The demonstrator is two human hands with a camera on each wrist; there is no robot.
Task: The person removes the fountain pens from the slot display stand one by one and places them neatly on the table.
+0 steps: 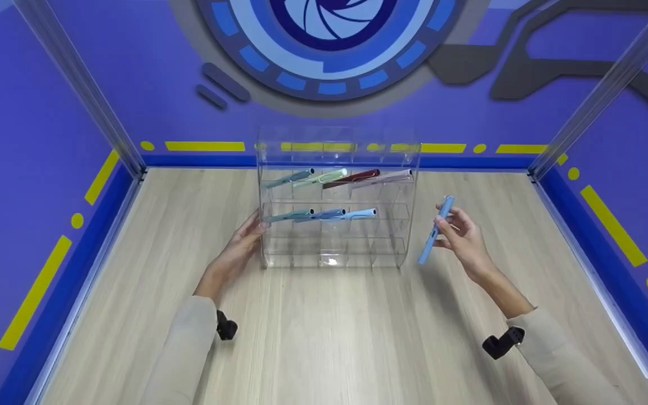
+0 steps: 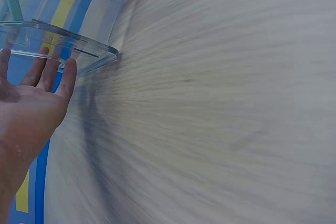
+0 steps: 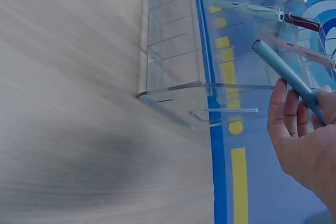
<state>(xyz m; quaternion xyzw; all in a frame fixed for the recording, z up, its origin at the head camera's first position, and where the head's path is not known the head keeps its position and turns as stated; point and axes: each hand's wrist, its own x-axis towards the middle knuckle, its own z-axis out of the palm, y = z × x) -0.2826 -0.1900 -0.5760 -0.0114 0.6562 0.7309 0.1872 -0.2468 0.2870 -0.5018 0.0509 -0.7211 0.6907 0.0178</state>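
Note:
A clear acrylic pen rack [image 1: 332, 259] with tiered compartments stands on the table. My left hand [image 1: 239, 243] is at its left side, fingers extended against or right beside the wall; contact is hard to tell. To the rack's right, my right hand [image 1: 466, 242] pinches a light blue pen [image 1: 428, 247] between thumb and fingers, tilted and clear of the table. Several pens lie along the upper tier, among them a mint green pen [image 1: 324, 177] and a dark red pen [image 1: 352, 179]. Lower down are a teal pen [image 1: 293, 215], a blue pen [image 1: 324, 215] and another light blue pen [image 1: 362, 214].
The wood-grain table [image 1: 313, 337] is bounded by a blue back wall [image 1: 189, 124] and side walls with yellow markings. Metal posts rise at both back corners. A small black camera mount [image 1: 504, 342] sits on the right sleeve, with another on the left.

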